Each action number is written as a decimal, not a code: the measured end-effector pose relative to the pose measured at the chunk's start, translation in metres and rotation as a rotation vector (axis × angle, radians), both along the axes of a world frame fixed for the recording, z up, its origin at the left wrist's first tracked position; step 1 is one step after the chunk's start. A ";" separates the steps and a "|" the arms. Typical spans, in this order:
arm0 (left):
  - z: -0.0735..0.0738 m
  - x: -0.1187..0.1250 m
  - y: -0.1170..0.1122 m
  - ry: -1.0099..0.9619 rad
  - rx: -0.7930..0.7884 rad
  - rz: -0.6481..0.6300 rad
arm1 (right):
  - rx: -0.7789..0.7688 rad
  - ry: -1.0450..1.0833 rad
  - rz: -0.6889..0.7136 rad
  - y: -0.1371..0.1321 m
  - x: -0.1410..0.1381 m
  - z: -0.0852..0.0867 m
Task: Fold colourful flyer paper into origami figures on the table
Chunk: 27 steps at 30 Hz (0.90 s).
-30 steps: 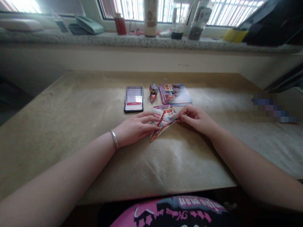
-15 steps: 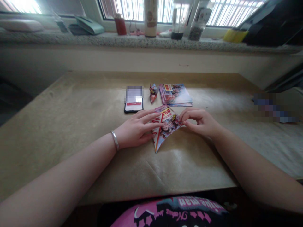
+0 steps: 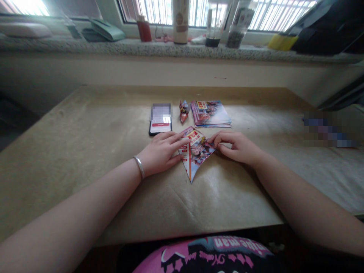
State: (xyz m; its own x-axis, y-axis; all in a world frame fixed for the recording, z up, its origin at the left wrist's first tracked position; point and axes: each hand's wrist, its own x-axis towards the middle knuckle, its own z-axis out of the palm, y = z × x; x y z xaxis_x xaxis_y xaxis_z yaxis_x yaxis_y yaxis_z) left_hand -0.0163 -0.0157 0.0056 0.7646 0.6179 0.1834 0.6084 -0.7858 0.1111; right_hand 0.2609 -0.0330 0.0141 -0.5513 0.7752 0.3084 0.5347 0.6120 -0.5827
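Observation:
A colourful printed sheet of paper [image 3: 195, 153], folded into a kite-like shape with its point toward me, lies flat on the brown table [image 3: 85, 151]. My left hand [image 3: 160, 151], with a silver bangle on the wrist, rests with fingers stretched out on the sheet's left edge. My right hand [image 3: 236, 146] has its fingers curled and pinches the sheet's right corner. A stack of similar printed sheets [image 3: 210, 113] lies just beyond, with a small folded paper figure [image 3: 184, 111] to its left.
A phone [image 3: 160, 120] with a lit screen lies beyond my left hand. A stone windowsill [image 3: 113, 46] at the back holds a red cup [image 3: 144, 28], bottles and jars. A blurred item [image 3: 327, 129] sits at the table's right.
The paper has been turned and pressed flat; its point now faces me. My left fingers slid along its left edge and my right hand moved a little left onto the right corner.

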 end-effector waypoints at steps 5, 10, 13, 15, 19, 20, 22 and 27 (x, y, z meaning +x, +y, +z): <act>0.001 0.001 -0.001 -0.014 -0.013 0.015 | 0.004 -0.061 0.007 0.001 0.003 0.000; -0.002 -0.001 0.001 -0.066 -0.021 0.003 | 0.047 -0.143 0.062 0.002 0.003 0.001; -0.005 -0.003 0.002 -0.139 -0.029 -0.001 | 0.078 -0.209 0.098 0.000 0.002 0.003; -0.006 -0.003 0.002 -0.202 -0.018 0.016 | 0.089 -0.252 0.104 -0.001 0.001 0.004; -0.005 -0.003 0.000 -0.223 0.042 -0.025 | 0.115 -0.329 0.091 -0.004 0.000 0.004; -0.004 -0.002 -0.001 -0.219 0.049 -0.044 | 0.124 -0.344 0.087 -0.004 0.000 0.003; -0.002 -0.002 -0.002 -0.217 0.049 -0.058 | 0.139 -0.364 0.078 -0.005 0.000 0.003; -0.002 -0.004 0.002 -0.238 -0.039 -0.065 | 0.143 -0.373 0.076 -0.006 -0.001 0.002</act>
